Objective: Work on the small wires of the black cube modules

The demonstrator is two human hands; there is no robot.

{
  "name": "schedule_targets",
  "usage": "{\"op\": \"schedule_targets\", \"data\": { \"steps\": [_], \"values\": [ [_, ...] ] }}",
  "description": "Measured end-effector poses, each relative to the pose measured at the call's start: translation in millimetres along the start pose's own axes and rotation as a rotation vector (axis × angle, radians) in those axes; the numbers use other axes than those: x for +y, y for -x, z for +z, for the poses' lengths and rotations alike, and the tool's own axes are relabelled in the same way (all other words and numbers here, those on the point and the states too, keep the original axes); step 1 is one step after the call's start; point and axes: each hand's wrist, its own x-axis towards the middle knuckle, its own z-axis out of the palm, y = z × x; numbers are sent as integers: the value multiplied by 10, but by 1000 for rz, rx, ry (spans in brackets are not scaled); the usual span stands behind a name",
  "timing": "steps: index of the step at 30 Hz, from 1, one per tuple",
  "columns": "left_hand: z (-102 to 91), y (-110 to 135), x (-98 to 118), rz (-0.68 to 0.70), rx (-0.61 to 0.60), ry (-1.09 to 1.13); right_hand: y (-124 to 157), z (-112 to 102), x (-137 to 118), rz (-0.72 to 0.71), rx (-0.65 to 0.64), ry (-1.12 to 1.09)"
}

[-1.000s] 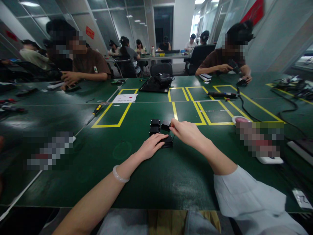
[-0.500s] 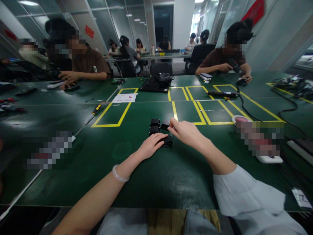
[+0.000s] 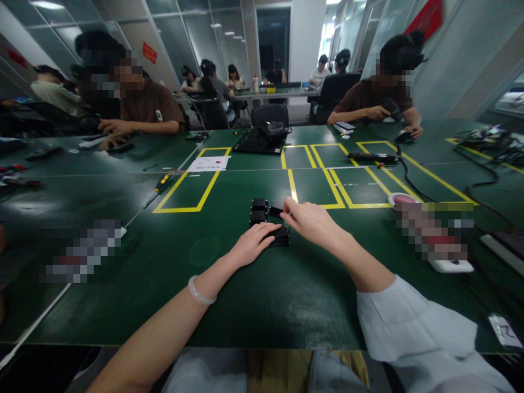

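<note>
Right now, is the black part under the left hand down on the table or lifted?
Down: the black part meets the green table with no visible gap, left hand on top.

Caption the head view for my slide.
Left hand on a black part, right hand close beside it, at a green table.

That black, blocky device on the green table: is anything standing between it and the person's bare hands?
Nothing visible does. The bare left hand lies over the near part of the black, blocky device; the bare right hand is at its right side, exact contact hidden. The yellow-and-black screwdriver lies off to the left.
</note>
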Motion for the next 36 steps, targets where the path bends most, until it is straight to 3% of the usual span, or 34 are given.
{"op": "schedule_targets", "data": {
  "steps": [36],
  "values": [
    [-3,-4,8,5,-4,9,3,-10,-3,15,-7,34]
  ]
}}
